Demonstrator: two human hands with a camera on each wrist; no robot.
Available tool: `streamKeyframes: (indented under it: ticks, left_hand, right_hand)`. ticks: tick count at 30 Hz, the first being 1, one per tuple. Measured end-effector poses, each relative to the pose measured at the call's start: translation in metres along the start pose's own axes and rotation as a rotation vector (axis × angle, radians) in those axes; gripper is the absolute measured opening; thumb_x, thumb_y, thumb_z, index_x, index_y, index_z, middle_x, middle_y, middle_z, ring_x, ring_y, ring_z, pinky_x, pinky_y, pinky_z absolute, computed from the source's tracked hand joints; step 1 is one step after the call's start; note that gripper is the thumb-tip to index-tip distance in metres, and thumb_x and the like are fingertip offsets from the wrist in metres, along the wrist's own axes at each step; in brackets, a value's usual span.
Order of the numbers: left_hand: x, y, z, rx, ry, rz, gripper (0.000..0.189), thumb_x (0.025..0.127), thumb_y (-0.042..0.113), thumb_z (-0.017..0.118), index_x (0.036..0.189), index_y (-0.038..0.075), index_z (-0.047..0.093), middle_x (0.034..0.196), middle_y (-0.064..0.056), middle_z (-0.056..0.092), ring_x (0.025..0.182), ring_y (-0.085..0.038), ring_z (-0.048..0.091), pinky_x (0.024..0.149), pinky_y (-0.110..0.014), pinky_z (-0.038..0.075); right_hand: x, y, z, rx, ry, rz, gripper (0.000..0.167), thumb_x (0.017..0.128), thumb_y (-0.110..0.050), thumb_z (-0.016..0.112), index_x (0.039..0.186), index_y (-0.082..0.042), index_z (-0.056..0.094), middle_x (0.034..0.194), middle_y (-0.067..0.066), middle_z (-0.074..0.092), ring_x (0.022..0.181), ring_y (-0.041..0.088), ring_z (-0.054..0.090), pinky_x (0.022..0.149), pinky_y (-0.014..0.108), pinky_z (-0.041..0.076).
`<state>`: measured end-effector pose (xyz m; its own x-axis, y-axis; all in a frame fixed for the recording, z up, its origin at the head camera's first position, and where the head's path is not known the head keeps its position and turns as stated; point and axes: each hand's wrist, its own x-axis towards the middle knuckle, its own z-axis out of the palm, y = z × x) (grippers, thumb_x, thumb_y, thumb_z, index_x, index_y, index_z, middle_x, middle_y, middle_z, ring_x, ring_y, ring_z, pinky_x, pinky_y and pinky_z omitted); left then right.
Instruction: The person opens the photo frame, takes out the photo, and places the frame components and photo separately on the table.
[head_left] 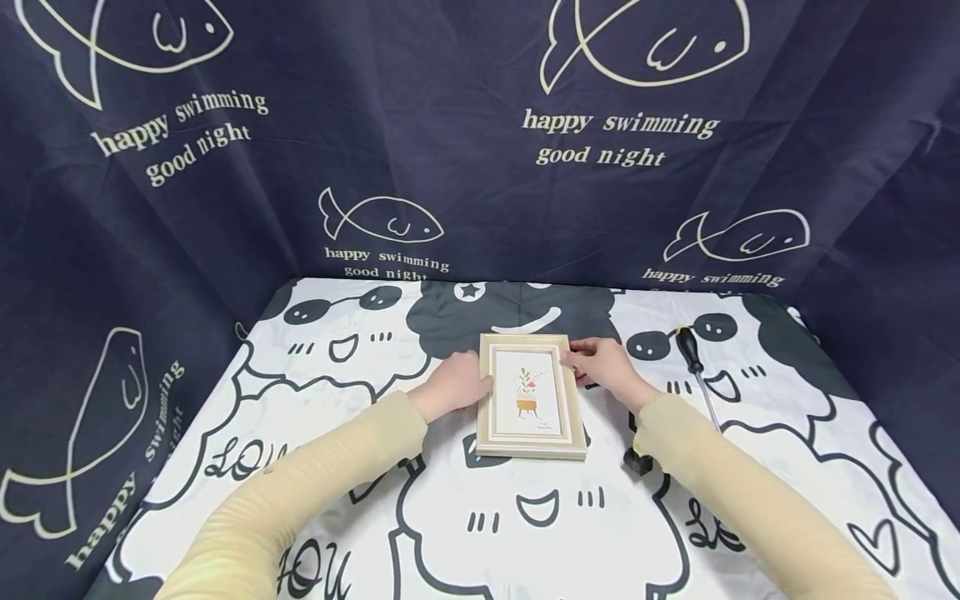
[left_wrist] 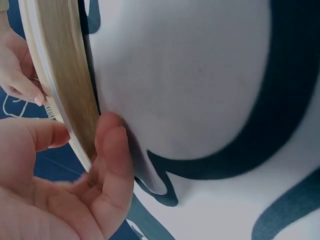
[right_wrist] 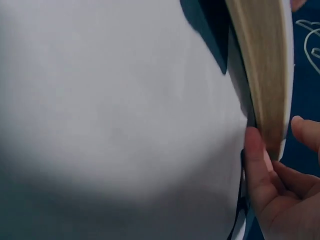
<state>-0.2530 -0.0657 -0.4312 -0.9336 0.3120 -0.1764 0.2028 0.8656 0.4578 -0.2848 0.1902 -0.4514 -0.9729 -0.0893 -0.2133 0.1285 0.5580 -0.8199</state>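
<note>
A cream picture frame (head_left: 532, 448) with a flower-pot print inside lies face up, or nearly so, at the middle of the table. My left hand (head_left: 453, 385) grips its left side, thumb on the front border. In the left wrist view, the fingers of that hand (left_wrist: 95, 185) curl round the bare wooden side toward the back. On the opposite side, my right hand (head_left: 606, 364) holds the upper right edge with its thumb over the border. The right wrist view shows the right hand's fingers (right_wrist: 260, 175) behind the wooden edge (right_wrist: 265, 60).
A screwdriver (head_left: 688, 350) with a black handle lies right of my right hand. A black object (head_left: 637, 461) is partly covered by the right sleeve (head_left: 697, 450). The printed white cloth (head_left: 337, 467) covers the table, and dark blue curtains (head_left: 480, 125) hang behind and at both sides.
</note>
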Motion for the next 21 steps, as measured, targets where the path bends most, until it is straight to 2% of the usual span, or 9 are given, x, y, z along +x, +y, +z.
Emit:
streamKeyframes:
  ticks: [2,4,8,13,17,21]
  left_hand:
    - [-0.002,0.002,0.0,-0.019,0.007,-0.006,0.05,0.092,0.024,0.052,0.118,-0.018,0.048,0.055,-0.005,0.054,0.037,-0.009,0.049,0.035,-0.02,0.038]
    - [-0.004,0.003,0.0,-0.036,0.0,-0.018,0.057,0.092,0.024,0.053,0.126,-0.02,0.039,0.056,-0.006,0.056,0.037,-0.01,0.051,0.036,-0.021,0.04]
    - [-0.009,0.006,0.0,-0.088,-0.033,-0.033,0.056,0.091,0.021,0.055,0.127,-0.018,0.037,0.058,-0.007,0.057,0.037,-0.012,0.054,0.035,-0.022,0.042]
    - [-0.015,0.008,0.001,-0.13,-0.065,-0.019,0.053,0.09,0.018,0.056,0.126,-0.017,0.038,0.06,-0.007,0.057,0.04,-0.015,0.057,0.035,-0.022,0.041]
    - [-0.016,0.007,0.002,-0.131,-0.085,-0.02,0.051,0.09,0.018,0.056,0.125,-0.016,0.04,0.056,-0.006,0.057,0.04,-0.015,0.056,0.035,-0.021,0.04]
    - [-0.015,0.006,0.003,-0.125,-0.108,-0.03,0.051,0.091,0.019,0.056,0.125,-0.016,0.041,0.053,-0.005,0.058,0.038,-0.012,0.054,0.035,-0.02,0.04]
  right_hand:
    - [-0.008,-0.001,0.0,-0.014,-0.019,0.006,0.053,0.092,-0.022,0.061,0.132,0.009,0.046,0.105,0.023,0.064,0.069,0.013,0.065,0.063,0.03,0.056]
    - [-0.016,-0.002,0.0,-0.046,-0.04,0.017,0.055,0.092,-0.022,0.061,0.134,0.008,0.044,0.105,0.021,0.063,0.069,0.013,0.064,0.063,0.03,0.056]
    - [-0.031,-0.002,0.003,-0.108,-0.076,0.002,0.059,0.09,-0.022,0.063,0.136,0.009,0.041,0.099,0.018,0.062,0.067,0.013,0.065,0.061,0.029,0.056]
    - [-0.043,0.001,0.005,-0.177,-0.087,-0.072,0.06,0.087,-0.021,0.066,0.133,0.011,0.043,0.082,0.011,0.061,0.058,0.014,0.062,0.055,0.028,0.052]
    - [-0.051,0.003,0.007,-0.221,-0.075,-0.1,0.06,0.086,-0.021,0.067,0.133,0.009,0.045,0.073,0.006,0.058,0.053,0.013,0.06,0.05,0.027,0.048]
    - [-0.056,0.002,0.009,-0.206,-0.081,-0.095,0.06,0.087,-0.019,0.066,0.134,0.009,0.043,0.072,0.006,0.056,0.053,0.013,0.06,0.049,0.028,0.051]
